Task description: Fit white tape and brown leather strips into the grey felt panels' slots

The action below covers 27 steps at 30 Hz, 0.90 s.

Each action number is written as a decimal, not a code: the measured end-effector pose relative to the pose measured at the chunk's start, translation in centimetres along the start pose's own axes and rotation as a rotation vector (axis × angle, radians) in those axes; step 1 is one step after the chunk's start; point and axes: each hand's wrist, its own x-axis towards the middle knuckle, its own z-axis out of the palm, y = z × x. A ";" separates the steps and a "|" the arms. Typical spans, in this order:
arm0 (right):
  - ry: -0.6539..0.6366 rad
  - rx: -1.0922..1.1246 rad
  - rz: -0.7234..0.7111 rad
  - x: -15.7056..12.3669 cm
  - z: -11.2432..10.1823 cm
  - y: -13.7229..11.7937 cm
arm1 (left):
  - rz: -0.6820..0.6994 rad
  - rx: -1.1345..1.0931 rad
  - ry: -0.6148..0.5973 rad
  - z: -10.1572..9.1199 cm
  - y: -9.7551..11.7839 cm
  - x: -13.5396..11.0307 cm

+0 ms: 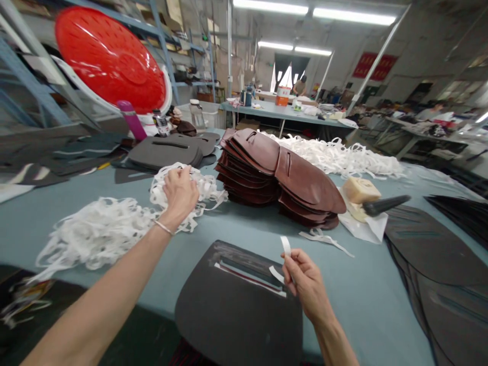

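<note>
My left hand [181, 192] reaches into the nearer tangle of white strips [209, 188], its fingers curled down on them and their tips partly hidden. In my right hand [305, 277], thumb and fingers pinch a short white strip [285, 245]; one end stands up and another curved piece pokes out to the left. Below and left of that hand lies a dark grey rounded panel [236, 315] with a long slot. White tape borders the slot's lower edge, and a reddish-brown line shows inside it. The panel's near end reaches the table edge.
Stacked brown leather pieces [305, 178] stand mid-table, white strips [343, 157] heaped behind them. At right are a yellowish block [360, 190], a black-handled tool [387, 204] and grey panels [438, 244]. More grey panels [163, 152], a purple bottle [131, 120] and a red disc [110, 56] are left.
</note>
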 end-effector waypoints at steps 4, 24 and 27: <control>-0.106 -0.103 0.052 1.0 2.7 0.3 | 0.228 -0.029 -0.151 0.8 3.1 -4.6; -0.078 -1.157 -0.494 -2.1 -1.4 6.1 | -0.190 -0.340 -1.069 1.2 -1.2 -19.2; -0.021 -1.208 -0.539 -1.6 -2.1 5.0 | -0.212 -0.366 -1.044 0.9 -1.0 -19.2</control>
